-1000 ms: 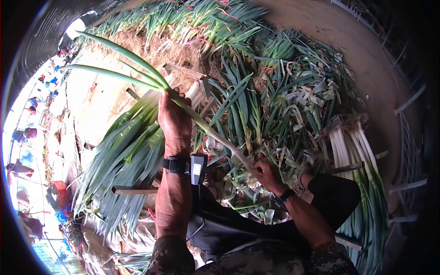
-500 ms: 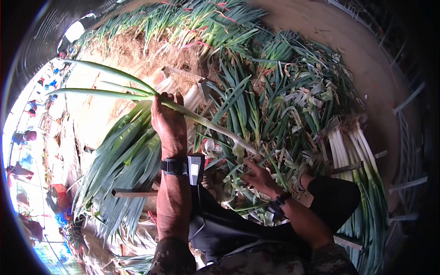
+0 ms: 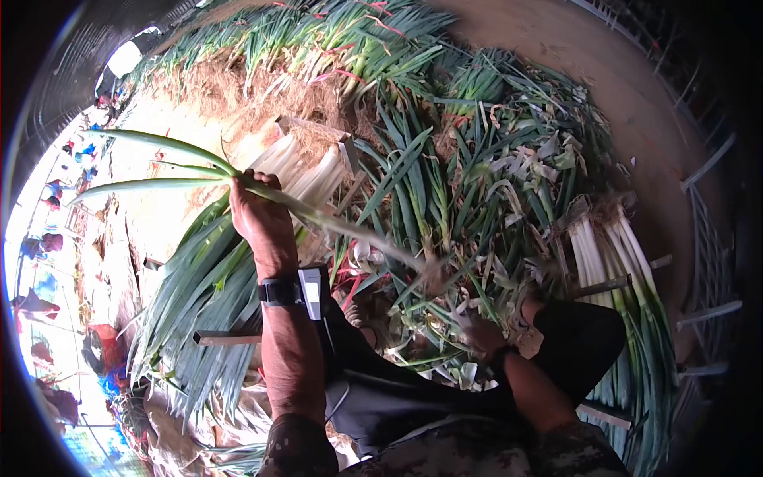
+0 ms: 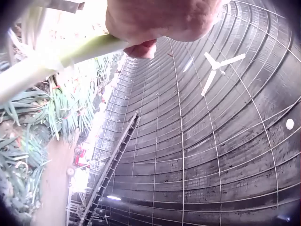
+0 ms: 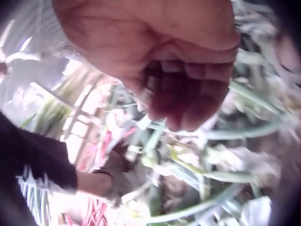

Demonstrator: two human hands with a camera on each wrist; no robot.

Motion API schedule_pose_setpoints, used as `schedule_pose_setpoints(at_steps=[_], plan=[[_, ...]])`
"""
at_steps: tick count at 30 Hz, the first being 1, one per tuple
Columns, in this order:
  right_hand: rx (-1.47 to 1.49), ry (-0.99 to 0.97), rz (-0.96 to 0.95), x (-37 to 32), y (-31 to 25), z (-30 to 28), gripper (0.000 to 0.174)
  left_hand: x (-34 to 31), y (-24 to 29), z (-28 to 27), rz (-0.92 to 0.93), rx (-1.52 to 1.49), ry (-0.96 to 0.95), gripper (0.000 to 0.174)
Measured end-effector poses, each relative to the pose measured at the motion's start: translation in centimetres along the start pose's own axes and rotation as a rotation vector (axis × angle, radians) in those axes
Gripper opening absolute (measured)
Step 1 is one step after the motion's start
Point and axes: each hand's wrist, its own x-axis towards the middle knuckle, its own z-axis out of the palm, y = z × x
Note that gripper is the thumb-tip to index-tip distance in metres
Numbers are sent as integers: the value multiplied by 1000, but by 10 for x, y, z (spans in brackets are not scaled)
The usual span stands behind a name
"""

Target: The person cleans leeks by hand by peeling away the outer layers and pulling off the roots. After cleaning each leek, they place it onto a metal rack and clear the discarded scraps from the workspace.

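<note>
My left hand [image 3: 264, 216] grips a long green onion [image 3: 330, 222] around its upper stem, just below where the leaves fan out to the left. Its pale shaft slants down to the right, and the root end [image 3: 431, 278] is blurred over the heap. In the left wrist view the stem [image 4: 89, 48] passes under the fist. My right hand [image 3: 481, 332] hangs lower right of the root end, apart from it, above loose trimmings [image 3: 433, 330]. In the right wrist view the fingers [image 5: 207, 101] are loosely curled, with nothing seen in them.
On the left, green onions [image 3: 211, 270] lie in a metal rack [image 3: 226, 338]. Another bundle [image 3: 628, 278] rests in a rack on the right. Untrimmed onions [image 3: 413, 171] pile up ahead, and tied bundles [image 3: 318, 48] line the back. Red string [image 3: 350, 294] lies near my feet.
My left hand has moved left and down with the green onion, whose root end has swung the same way. My right hand has left the root end and dropped lower right.
</note>
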Motion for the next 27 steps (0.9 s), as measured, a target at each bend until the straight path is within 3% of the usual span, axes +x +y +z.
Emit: schedule_pose_setpoints(at_steps=[1, 4, 5, 7, 8, 12, 15, 18, 22, 24, 27], plan=[[491, -23, 372, -13, 1, -6, 45, -6, 5, 12, -45, -76, 63, 29], [703, -372, 430, 4, -2, -45, 50, -6, 0, 27, -84, -199, 119, 28], [823, -136, 474, 9, -23, -76, 50, -11, -1, 35, -92, -207, 98, 25], [517, 203, 309, 34, -43, -127, 47, -6, -14, 33, -143, -231, 132, 23], [706, 314, 253, 41, -53, -149, 39, -11, -20, 40, -152, -193, 127, 23], [703, 805, -48, 65, -92, -234, 38, -18, -36, 47, -214, -226, 81, 22], [736, 750, -60, 73, -107, -262, 46, -26, -41, 52, -212, -211, 75, 21], [537, 995, -283, 95, -129, -280, 49, -36, -45, 70, -268, -209, 135, 20], [786, 917, -287, 123, -139, -278, 36, -46, -55, 72, -339, -236, 53, 19], [1042, 927, -342, 136, -137, -270, 20, -47, -57, 72, -353, -242, 62, 18], [1480, 637, -137, 119, -129, -260, 11, -43, -55, 70, -316, -190, 62, 21]])
